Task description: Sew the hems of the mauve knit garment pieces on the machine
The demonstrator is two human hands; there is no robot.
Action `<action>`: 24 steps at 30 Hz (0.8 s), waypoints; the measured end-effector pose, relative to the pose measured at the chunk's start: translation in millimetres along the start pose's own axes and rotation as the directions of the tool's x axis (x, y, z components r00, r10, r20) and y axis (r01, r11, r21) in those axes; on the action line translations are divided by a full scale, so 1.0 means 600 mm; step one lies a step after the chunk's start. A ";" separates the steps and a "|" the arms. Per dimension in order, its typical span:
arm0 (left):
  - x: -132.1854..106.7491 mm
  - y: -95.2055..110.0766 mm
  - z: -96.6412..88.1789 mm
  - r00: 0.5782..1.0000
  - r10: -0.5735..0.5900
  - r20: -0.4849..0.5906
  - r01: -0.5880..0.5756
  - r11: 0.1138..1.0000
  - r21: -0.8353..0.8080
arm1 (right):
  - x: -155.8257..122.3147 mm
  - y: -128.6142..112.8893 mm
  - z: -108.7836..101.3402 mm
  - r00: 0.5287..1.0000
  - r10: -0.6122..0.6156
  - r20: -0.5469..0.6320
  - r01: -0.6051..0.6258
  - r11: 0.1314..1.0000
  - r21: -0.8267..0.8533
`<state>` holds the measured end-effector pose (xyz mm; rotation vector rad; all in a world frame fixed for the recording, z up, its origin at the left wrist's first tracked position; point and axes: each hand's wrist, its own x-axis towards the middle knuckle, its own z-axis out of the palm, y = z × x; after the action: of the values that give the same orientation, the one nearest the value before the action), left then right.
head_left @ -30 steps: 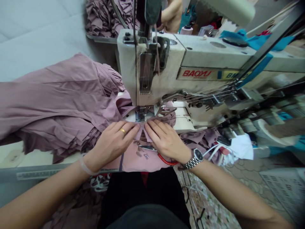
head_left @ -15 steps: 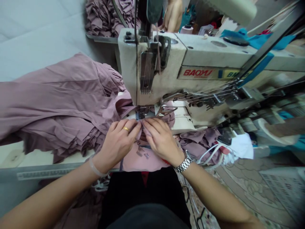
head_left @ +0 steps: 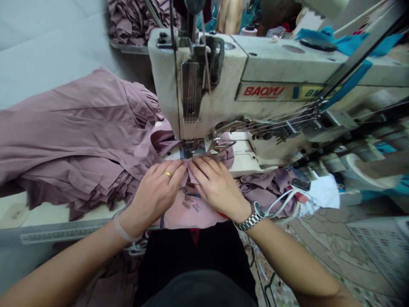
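My left hand point(head_left: 158, 187) and my right hand point(head_left: 219, 185) meet just in front of the presser foot point(head_left: 189, 149) of a white sewing machine point(head_left: 211, 102). Both have their fingers closed on the edge of a mauve fabric piece point(head_left: 192, 172), thumbs and forefingers nearly touching. A ring is on the left hand, a metal watch on the right wrist. Mauve garments point(head_left: 79, 123) lie heaped at the left and run up toward the needle area. Below my hands sits a pink cloth point(head_left: 183, 215) with small metal pieces point(head_left: 191, 205) on it.
Folded mauve fabric point(head_left: 268, 187) and a white face mask point(head_left: 324, 192) lie at the right. A tray of mauve pieces point(head_left: 128, 49) stands at the back left. Part of another person shows behind the machine. A grey plastic crate point(head_left: 383, 251) is on the floor at the right.
The view has shifted slightly, so the machine sits a little further left and higher. Both hands keep their hold on the mauve fabric at nearly the same spot.
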<state>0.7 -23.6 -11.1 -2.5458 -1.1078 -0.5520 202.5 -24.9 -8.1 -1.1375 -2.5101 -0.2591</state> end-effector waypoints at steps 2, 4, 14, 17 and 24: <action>0.000 -0.001 0.001 1.000 0.002 0.003 -0.002 1.000 0.002 | 0.000 -0.002 -0.002 1.000 -0.010 0.002 0.010 0.999 -0.037; -0.001 -0.002 0.002 1.000 0.016 0.005 -0.016 1.000 0.010 | 0.001 -0.003 -0.003 1.000 -0.009 0.003 0.009 0.998 -0.057; 0.001 -0.010 0.003 0.999 0.007 0.039 -0.005 0.999 -0.045 | 0.006 -0.005 0.000 1.000 -0.002 -0.019 0.001 0.999 -0.050; 0.006 -0.010 0.002 0.999 -0.002 0.045 0.004 0.999 -0.044 | 0.008 -0.004 0.002 0.999 -0.003 -0.053 0.002 1.000 -0.023; 0.013 -0.008 0.003 0.995 -0.037 0.089 0.040 0.999 -0.034 | 0.018 -0.003 0.007 0.997 0.076 -0.018 -0.075 0.997 0.028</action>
<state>2.4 -14.6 -8.3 -2.6073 -1.1894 -0.4766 193.4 -17.3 -7.4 -1.2107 -2.4407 -0.2130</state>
